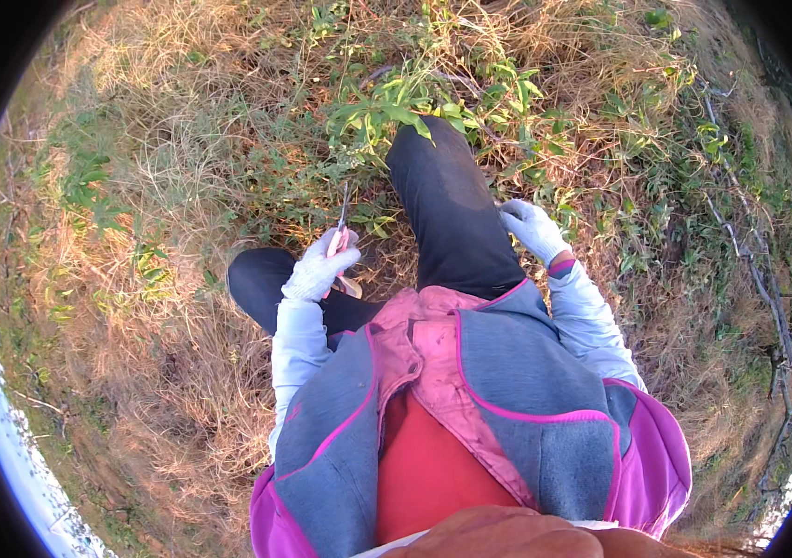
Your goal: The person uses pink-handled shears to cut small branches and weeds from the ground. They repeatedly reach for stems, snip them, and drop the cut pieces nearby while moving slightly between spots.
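My left hand (pixel 321 267), in a white knit glove, is closed around hand shears (pixel 338 244) with pinkish-red handles. Their narrow metal blades point away from me, over the grass. My right hand (pixel 534 227), gloved the same way, rests beside my raised right leg (pixel 448 202) in dark trousers. Its thumb side meets the trouser cloth. The fingertips are partly hidden, so I cannot tell whether they grip anything. My left leg (pixel 261 282) is folded out to the side, under the left hand.
A leafy green plant (pixel 396 111) grows against my right knee, with some leaves over it. Dry grass (pixel 186 349) and low weeds surround me. Bare woody branches (pixel 751 251) run along the right side.
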`<state>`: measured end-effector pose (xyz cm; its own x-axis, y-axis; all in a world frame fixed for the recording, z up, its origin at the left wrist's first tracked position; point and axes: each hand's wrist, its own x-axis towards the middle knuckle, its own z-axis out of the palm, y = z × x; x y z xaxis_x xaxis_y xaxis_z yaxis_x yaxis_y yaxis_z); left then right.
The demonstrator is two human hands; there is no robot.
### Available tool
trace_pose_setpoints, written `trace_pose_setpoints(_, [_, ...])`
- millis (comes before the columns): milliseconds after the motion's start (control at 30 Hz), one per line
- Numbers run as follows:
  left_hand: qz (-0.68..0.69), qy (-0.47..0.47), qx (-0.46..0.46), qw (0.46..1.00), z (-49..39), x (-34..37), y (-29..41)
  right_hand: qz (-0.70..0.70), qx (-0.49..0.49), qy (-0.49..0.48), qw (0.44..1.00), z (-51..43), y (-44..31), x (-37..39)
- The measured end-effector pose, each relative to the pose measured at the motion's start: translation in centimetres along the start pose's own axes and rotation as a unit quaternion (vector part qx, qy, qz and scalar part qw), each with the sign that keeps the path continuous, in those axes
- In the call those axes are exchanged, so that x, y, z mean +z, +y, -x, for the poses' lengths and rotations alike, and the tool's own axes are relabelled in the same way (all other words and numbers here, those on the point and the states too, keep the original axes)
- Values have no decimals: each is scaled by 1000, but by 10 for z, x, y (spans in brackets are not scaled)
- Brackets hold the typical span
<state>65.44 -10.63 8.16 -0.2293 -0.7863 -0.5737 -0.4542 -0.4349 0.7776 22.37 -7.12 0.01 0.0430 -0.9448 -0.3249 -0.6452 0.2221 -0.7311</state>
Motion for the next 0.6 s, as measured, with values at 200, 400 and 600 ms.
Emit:
trace_pose_setpoints(200, [288,-91,324,897,47,18,95,-286,-148,49,946,46,-117,-41])
trace_pose_setpoints(400, [-23,107,375,921,40,121,161,-225,-319,-17,921,72,-174,-28])
trace_pose_setpoints(600, [46,46,242,968,7,172,144,-297,-259,44,918,73,-141,-10])
